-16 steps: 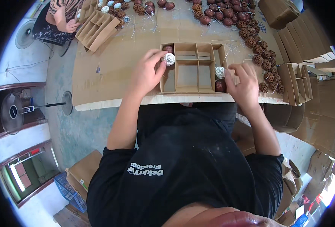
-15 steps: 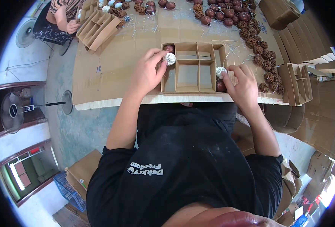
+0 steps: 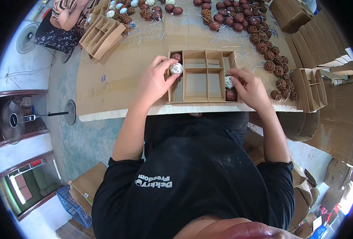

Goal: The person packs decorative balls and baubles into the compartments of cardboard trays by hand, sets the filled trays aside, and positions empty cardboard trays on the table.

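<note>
A divided cardboard box (image 3: 196,99) lies near the table's front edge. My left hand (image 3: 154,81) pinches a white woven ball (image 3: 176,68) over the box's left column, in front of a dark red glitter ball (image 3: 176,57) in the back-left corner. In the right column, a second white woven ball (image 3: 228,82) sits behind another dark red glitter ball (image 3: 231,95). My right hand (image 3: 249,87) is at that white ball, its thumb tip by the ball's edge and its index finger apart above it. The middle compartments hold no balls.
Dark red glitter balls (image 3: 238,18) and brown woven balls (image 3: 269,66) spread along the table's back and right. Divided boxes stand at the right (image 3: 310,89) and far left (image 3: 102,38). Another person's arm (image 3: 68,18) is at the far left. Loose strings lie on the table.
The right white ball sits lower in its compartment, and my right index finger has lifted off it. My left hand still holds its white ball. The whole view has shifted slightly.
</note>
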`<state>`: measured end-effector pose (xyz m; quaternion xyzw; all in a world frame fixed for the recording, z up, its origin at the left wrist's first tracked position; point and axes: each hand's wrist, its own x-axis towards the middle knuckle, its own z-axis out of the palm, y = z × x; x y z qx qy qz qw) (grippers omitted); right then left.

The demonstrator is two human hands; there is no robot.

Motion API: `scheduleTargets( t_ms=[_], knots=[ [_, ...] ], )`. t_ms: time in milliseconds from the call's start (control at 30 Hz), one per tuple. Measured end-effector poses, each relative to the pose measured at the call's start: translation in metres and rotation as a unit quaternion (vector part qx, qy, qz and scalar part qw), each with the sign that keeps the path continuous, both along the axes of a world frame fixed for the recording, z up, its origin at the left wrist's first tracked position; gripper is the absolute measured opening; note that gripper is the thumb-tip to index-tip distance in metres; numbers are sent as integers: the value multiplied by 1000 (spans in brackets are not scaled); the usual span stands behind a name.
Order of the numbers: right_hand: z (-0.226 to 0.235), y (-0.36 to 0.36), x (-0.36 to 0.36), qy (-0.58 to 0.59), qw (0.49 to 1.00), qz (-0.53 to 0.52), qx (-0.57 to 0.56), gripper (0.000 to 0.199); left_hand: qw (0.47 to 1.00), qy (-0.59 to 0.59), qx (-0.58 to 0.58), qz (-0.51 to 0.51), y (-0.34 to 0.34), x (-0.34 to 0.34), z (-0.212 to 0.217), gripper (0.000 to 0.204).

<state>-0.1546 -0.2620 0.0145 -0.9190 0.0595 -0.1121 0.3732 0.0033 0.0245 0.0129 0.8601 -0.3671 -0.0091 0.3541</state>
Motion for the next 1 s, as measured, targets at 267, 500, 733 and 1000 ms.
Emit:
scheduleTargets(
  t_ms=[267, 500, 733, 1000],
  knots=[
    [-10, 11, 8, -51, 995, -80, -38, 23, 999, 39, 26, -2, -6, 0, 5, 33],
    [-4, 3, 22, -111, 977, -180, 7, 24, 997, 60, -40, -17, -2, 5, -12, 32],
    [-24, -20, 47, -18, 973, -198, 115, 27, 973, 142, -183, -14, -3, 9, -40, 28],
    [-4, -9, 63, -91, 980, -174, -18, 16, 968, 152, -198, -19, -2, 15, -43, 30]
  ],
)
